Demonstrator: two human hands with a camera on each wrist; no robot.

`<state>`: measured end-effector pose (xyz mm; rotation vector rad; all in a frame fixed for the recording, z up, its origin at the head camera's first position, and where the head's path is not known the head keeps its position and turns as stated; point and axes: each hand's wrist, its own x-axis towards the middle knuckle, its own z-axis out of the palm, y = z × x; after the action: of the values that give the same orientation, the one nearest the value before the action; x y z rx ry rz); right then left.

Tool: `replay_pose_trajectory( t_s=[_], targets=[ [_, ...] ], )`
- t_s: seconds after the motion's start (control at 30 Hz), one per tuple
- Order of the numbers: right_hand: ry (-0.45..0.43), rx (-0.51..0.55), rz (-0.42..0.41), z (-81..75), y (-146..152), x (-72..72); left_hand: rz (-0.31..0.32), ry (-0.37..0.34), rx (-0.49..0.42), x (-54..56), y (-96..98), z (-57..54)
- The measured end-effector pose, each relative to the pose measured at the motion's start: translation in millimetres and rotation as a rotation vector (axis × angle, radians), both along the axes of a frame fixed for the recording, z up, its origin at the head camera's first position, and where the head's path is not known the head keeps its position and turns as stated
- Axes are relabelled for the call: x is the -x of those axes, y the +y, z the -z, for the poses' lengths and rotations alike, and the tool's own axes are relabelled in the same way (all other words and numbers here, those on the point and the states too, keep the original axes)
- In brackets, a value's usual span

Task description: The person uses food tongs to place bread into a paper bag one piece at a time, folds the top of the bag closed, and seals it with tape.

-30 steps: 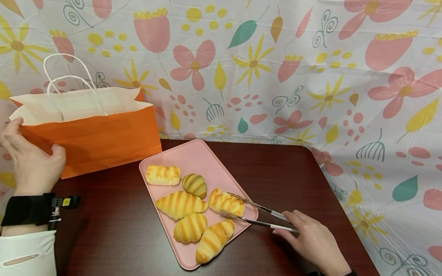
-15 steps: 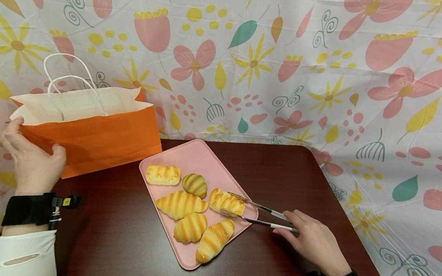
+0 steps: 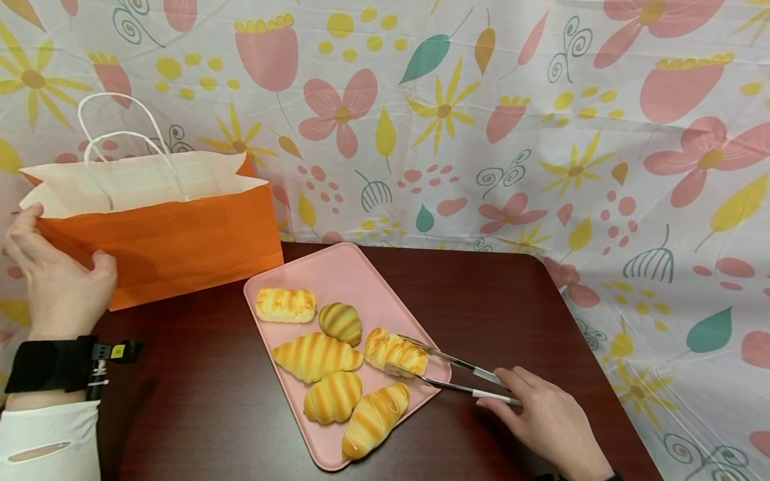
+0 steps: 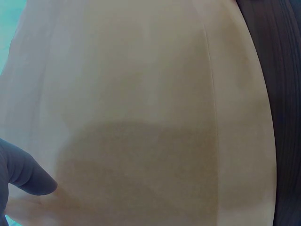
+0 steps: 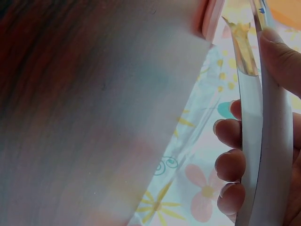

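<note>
My right hand (image 3: 550, 417) grips metal tongs (image 3: 460, 389) by their white handles, fingers wrapped round them in the right wrist view. The tong tips sit on either side of a rectangular glazed bread roll (image 3: 396, 352) at the right of a pink tray (image 3: 337, 270). On the left, my left hand (image 3: 63, 287) holds the left side of an orange paper bag (image 3: 180, 240), fingertips at its white-lined rim and thumb against the front. The left wrist view has the thumb (image 4: 30, 176) and the bag's side close up. The bag stands upright with its mouth apart.
Also on the tray lie another rectangular roll (image 3: 285, 304), a small brownish roll (image 3: 341, 323), a croissant (image 3: 315, 357), a shorter striped roll (image 3: 333, 398) and an iced roll (image 3: 375, 421). A floral curtain (image 3: 457, 120) hangs behind the dark wooden table (image 3: 198, 387).
</note>
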<state>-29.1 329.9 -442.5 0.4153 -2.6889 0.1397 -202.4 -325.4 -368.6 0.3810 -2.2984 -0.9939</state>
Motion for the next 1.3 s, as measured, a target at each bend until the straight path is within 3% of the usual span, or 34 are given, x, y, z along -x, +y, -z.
replay_pose_trajectory(
  t_s=[0.5, 0.83, 1.3],
  targets=[
    [0.047, 0.001, -0.021, 0.2, 3, -0.5, 0.004, 0.005, 0.001, 0.9, 1.0, -0.5],
    [0.101, 0.014, -0.078, -3.7, 3, 4.1, -0.001, 0.000, 0.008, 0.4, 0.6, -0.8],
    [0.059, -0.012, -0.038, -16.2, 7, 8.4, -0.009, 0.007, 0.008, 0.6, 1.1, -1.0]
  ],
)
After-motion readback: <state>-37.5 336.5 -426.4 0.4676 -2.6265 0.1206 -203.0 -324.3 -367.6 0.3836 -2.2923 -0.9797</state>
